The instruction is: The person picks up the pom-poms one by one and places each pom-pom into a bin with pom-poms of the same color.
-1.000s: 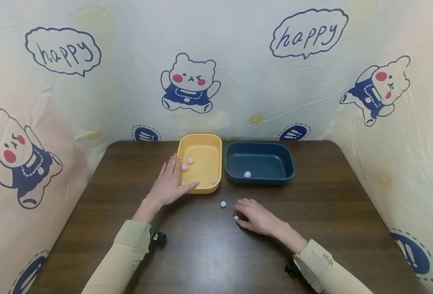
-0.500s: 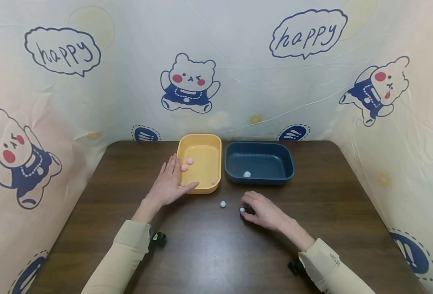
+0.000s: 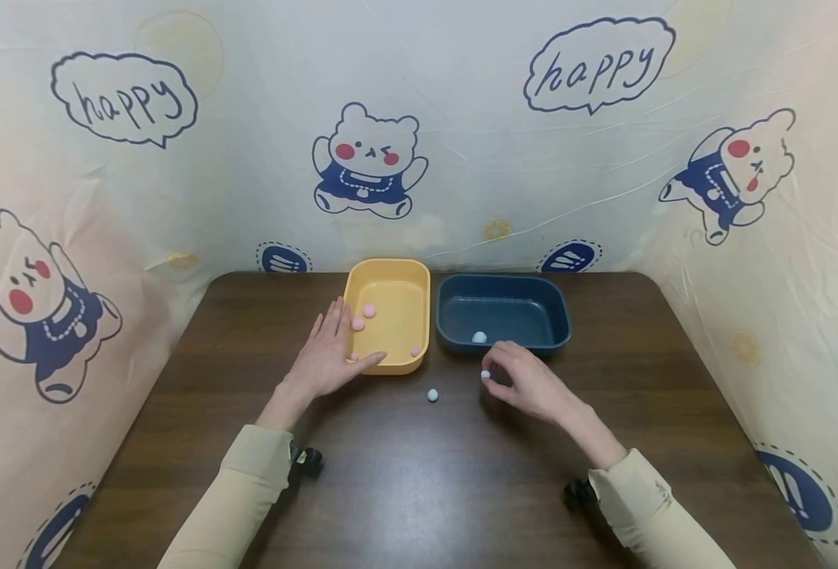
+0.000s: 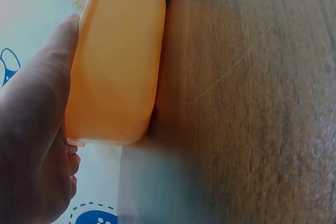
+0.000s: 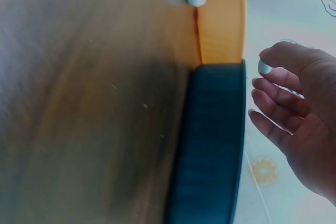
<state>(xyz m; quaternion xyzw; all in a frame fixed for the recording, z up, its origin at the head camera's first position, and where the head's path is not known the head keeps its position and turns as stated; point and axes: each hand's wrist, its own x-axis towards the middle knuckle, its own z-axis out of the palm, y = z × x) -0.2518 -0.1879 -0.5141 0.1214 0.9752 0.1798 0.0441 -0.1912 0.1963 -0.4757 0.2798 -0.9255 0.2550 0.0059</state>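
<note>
Between thumb and index finger, my right hand [image 3: 529,386] pinches a small pale blue ball [image 3: 485,374], just in front of the near wall of the dark blue bin [image 3: 504,350]. The right wrist view shows that ball [image 5: 264,67] at the fingertips, with the other fingers loosely bent. Inside the blue bin lies another pale blue ball [image 3: 479,337]. My left hand [image 3: 325,356] rests against the near left corner of the yellow bin [image 3: 408,367], fingers straight along its side and thumb over the front rim. Several pink balls [image 3: 369,310] lie in the yellow bin.
One more pale blue ball [image 3: 432,395] lies on the brown wooden table [image 3: 390,490], in front of the gap between the bins. The bins stand side by side at the table's back edge. A printed cloth [image 3: 454,182] hangs behind and at both sides.
My right hand has lifted the pinched pale blue ball and carried it right and away from me, toward the blue bin. My left hand stays in place on the yellow bin.
</note>
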